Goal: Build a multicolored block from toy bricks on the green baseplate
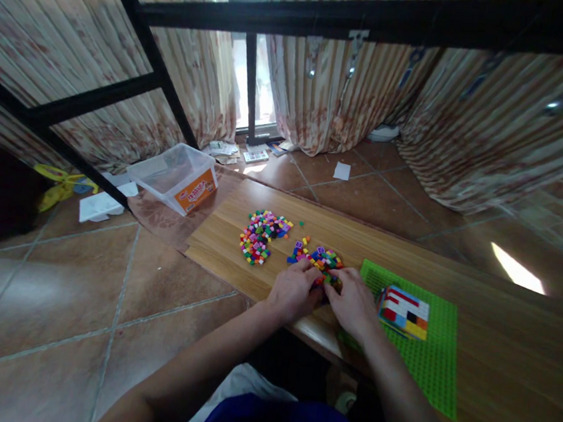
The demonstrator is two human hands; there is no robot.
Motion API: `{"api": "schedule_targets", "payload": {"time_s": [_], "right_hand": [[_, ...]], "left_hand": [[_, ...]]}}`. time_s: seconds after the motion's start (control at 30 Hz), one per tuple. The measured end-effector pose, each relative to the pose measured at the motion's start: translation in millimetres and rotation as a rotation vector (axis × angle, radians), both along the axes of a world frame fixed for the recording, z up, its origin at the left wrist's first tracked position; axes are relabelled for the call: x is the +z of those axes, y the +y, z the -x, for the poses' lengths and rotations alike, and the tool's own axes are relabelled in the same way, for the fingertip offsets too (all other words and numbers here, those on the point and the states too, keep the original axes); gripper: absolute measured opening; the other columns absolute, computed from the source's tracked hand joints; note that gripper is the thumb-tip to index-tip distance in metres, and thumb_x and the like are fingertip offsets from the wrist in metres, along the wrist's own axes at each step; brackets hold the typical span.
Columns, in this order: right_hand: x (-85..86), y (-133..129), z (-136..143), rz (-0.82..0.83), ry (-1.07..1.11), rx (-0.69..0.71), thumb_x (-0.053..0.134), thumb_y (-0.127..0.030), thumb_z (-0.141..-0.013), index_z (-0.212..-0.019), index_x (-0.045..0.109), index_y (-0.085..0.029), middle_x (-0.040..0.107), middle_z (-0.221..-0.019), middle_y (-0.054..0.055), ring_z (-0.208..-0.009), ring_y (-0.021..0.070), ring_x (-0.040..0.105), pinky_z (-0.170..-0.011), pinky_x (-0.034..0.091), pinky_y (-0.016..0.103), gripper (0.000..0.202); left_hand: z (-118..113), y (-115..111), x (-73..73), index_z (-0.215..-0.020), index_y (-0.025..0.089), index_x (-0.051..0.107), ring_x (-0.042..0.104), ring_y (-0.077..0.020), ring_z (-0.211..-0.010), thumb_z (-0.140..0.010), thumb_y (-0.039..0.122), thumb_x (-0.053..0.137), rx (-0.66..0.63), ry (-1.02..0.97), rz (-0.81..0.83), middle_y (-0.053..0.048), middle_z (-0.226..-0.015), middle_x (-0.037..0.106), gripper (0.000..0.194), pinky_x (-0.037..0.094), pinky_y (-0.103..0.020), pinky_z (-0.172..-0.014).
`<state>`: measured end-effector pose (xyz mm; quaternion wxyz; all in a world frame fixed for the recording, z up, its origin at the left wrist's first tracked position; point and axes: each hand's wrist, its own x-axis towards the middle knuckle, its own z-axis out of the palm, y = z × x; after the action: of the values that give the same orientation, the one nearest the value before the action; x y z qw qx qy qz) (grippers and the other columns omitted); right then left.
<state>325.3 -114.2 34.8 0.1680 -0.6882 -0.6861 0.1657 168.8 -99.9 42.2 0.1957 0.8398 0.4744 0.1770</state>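
Both my hands are close together over a pile of small coloured building bricks (324, 258) near the front edge of the wooden table. My left hand (296, 292) has its fingers curled in at the pile. From the other side, my right hand (352, 302) bends its fingers toward the same spot. Bricks show between the two hands, but the fingertips are partly hidden, so what each one pinches is too small to name. Just right of my right hand, a block built of multicoloured bricks (405, 313) sits on a green baseplate (433, 368).
A second heap of loose bricks (259, 235) lies to the left on the wooden table (223, 232). Beyond the table's left end stands a clear plastic bin (177, 173) with an orange label. A black metal frame (281, 20) crosses in front of the curtains.
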Motion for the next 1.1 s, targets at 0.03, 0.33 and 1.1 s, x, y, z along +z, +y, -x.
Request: {"api": "schedule_targets", "payload": {"time_s": [0.03, 0.33, 1.1], "right_hand": [[0.0, -0.1, 0.7, 0.002, -0.005, 0.001, 0.055, -0.027, -0.085, -0.109, 0.066, -0.017, 0.061, -0.108, 0.01, -0.096, 0.0222, 0.061, -0.086, 0.044, 0.034, 0.028], [1.9, 1.2, 5.9, 0.009, 0.012, -0.046, 0.055, -0.025, -0.085, -0.101, 0.065, -0.017, 0.06, -0.106, 0.009, -0.095, 0.022, 0.06, -0.085, 0.045, 0.034, 0.02], [20.2, -50.3, 15.6, -0.12, 0.61, -0.069, 0.06, -0.038, -0.084, -0.095, 0.067, -0.022, 0.07, -0.091, 0.004, -0.08, 0.0185, 0.064, -0.077, 0.05, 0.033, 0.021]], "left_hand": [[-0.8, -0.4, -0.5, -0.097, 0.019, 0.062, 0.061, -0.0212, -0.093, -0.083, 0.025, 0.058, -0.007, 0.004, 0.001, -0.006, -0.103, 0.06, 0.015, 0.053, -0.031, -0.079], [11.5, -11.4, -5.5, -0.115, 0.02, 0.054, 0.059, -0.0221, -0.101, -0.079, 0.034, 0.068, 0.054, -0.123, -0.006, -0.007, -0.112, 0.057, 0.041, 0.053, -0.035, -0.087], [11.0, -37.3, 9.9, -0.097, 0.017, 0.061, 0.056, -0.0138, -0.071, -0.089, 0.031, 0.054, 0.168, -0.653, 0.359, -0.002, -0.081, 0.061, 0.018, 0.047, -0.025, -0.066]]}}
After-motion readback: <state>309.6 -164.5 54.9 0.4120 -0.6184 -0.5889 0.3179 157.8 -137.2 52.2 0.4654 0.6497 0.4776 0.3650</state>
